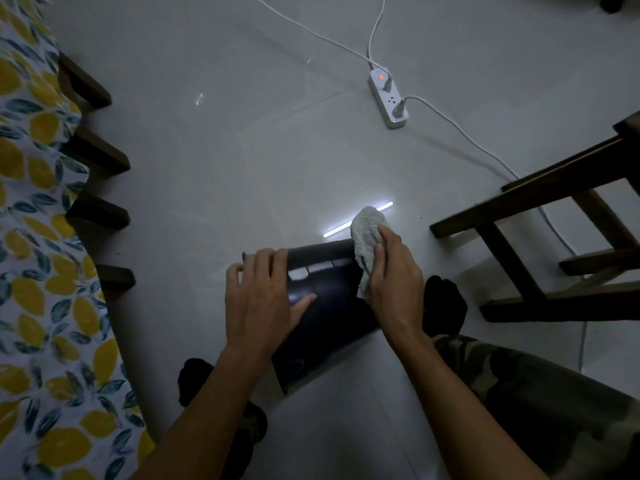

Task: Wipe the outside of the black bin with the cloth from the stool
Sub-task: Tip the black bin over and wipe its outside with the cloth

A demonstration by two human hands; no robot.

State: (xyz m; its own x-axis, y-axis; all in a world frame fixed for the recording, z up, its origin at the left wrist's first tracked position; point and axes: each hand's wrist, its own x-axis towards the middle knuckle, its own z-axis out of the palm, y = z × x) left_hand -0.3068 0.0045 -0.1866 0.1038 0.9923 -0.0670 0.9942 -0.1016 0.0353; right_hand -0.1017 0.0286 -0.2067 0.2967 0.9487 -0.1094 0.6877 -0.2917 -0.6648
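Fingers of the right hand [391, 271] are closed round the pale cloth [366, 244], pressing it to the far end of the black bin [329, 306] at frame centre. Beside it the left hand [263, 296] lies spread flat, fingers apart, on the bin's side, steadying it where it lies tipped over on the floor [242, 133]. Wiping looks well underway. Next, I'd guess, comes rolling the bin to reach unwiped sides. At right stands the wooden stool [554, 216]; a power strip [388, 98] lies upper right.
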